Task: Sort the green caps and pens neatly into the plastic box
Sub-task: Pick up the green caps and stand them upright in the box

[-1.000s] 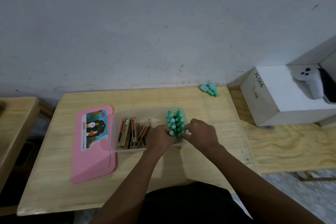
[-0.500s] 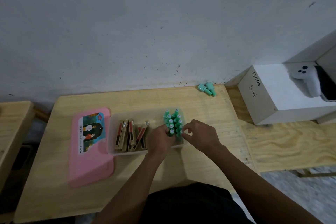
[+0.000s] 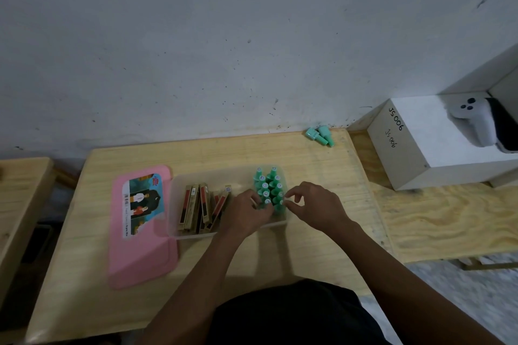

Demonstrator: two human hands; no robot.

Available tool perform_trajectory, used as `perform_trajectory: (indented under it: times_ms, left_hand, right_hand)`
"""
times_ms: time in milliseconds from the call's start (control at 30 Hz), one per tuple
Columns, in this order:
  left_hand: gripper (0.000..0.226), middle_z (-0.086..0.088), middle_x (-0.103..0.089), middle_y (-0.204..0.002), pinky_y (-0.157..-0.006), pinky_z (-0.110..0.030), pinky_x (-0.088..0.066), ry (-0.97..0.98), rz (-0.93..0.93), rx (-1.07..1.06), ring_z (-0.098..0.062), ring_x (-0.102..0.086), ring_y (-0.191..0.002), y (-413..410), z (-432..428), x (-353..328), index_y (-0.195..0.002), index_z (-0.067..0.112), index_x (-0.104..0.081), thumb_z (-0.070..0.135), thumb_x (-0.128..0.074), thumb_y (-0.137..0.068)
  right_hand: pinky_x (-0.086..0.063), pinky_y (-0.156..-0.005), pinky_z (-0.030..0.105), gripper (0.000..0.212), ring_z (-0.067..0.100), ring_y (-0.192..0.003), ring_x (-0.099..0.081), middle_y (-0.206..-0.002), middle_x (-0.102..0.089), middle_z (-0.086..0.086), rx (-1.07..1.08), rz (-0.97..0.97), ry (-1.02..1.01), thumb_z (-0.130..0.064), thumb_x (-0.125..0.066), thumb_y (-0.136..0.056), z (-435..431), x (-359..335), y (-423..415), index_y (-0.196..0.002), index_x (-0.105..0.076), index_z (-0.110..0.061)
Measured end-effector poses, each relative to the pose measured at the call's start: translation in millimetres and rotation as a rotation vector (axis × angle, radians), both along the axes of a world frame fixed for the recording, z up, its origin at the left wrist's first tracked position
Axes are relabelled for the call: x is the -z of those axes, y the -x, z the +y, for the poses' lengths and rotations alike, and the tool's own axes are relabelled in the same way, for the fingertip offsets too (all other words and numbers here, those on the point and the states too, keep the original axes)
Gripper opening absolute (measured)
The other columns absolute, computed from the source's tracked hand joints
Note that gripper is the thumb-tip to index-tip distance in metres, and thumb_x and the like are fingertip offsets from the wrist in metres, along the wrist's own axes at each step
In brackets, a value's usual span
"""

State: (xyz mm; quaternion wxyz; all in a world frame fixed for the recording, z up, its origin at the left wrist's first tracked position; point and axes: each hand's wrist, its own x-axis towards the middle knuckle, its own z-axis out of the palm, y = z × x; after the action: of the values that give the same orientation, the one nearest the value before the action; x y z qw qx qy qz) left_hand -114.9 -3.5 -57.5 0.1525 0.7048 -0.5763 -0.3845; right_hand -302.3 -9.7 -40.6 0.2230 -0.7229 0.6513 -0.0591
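A clear plastic box sits mid-table. Several green caps stand upright in two rows at its right end. Several brown pen packs lean together in its left half. My left hand reaches into the box, fingers curled on the nearest green cap of the cluster. My right hand hovers at the box's right wall, thumb and forefinger pinched beside the front caps; whether it holds one I cannot tell. Two or three more green caps lie on the table's far right corner by the wall.
A pink lid with a picture label lies flat left of the box. A white cardboard box marked JS006 stands on the plywood bench at right, with a white controller on it. A grey wall runs behind the table.
Both hands stay at the green cap cluster with only small finger shifts. The camera has drifted slightly.
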Motion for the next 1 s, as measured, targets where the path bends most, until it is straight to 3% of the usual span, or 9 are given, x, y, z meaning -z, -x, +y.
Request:
perform_trajectory:
  times_ms: [200,400,633,1000]
  left_hand:
    - [0.039,0.007,-0.066,-0.084,-0.060,-0.025,-0.047,0.051,-0.030,-0.060,-0.010,-0.062,-0.072,-3,-8,-10,-0.093,0.026,-0.063,0.063,-0.058,-0.078]
    - [0.031,0.004,-0.071,-0.081,-0.064,-0.028,-0.052,0.080,-0.052,-0.076,-0.014,-0.066,-0.072,6,-17,-10,-0.085,0.021,-0.072,0.051,-0.067,-0.079]
    - [0.024,0.002,-0.075,-0.079,-0.067,-0.031,-0.056,0.101,-0.029,-0.048,-0.014,-0.068,-0.071,4,-18,-10,-0.081,0.018,-0.077,0.041,-0.071,-0.079]
    - [0.029,0.002,-0.075,-0.088,-0.069,-0.030,-0.056,0.117,-0.059,-0.009,-0.011,-0.068,-0.077,4,-18,-10,-0.091,0.020,-0.076,0.046,-0.070,-0.079]
  right_hand:
    - [-0.042,-0.063,0.024,0.025,0.002,-0.079,-0.054,-0.089,-0.059,-0.019,0.090,-0.089,-0.025,-0.051,-0.058,-0.090,-2,5,6,-0.112,-0.064,-0.041]
    - [-0.043,-0.067,0.025,0.030,0.002,-0.082,-0.060,-0.096,-0.063,-0.020,0.167,-0.182,-0.114,-0.046,-0.059,-0.091,0,8,5,-0.120,-0.060,-0.039]
    - [-0.048,-0.069,0.027,0.032,0.003,-0.084,-0.062,-0.101,-0.065,-0.018,0.172,-0.186,-0.112,-0.046,-0.059,-0.091,-1,11,5,-0.122,-0.060,-0.038]
    - [-0.052,-0.073,0.029,0.031,0.002,-0.085,-0.062,-0.101,-0.067,-0.018,0.166,-0.196,-0.111,-0.047,-0.060,-0.090,-3,12,7,-0.120,-0.061,-0.039]
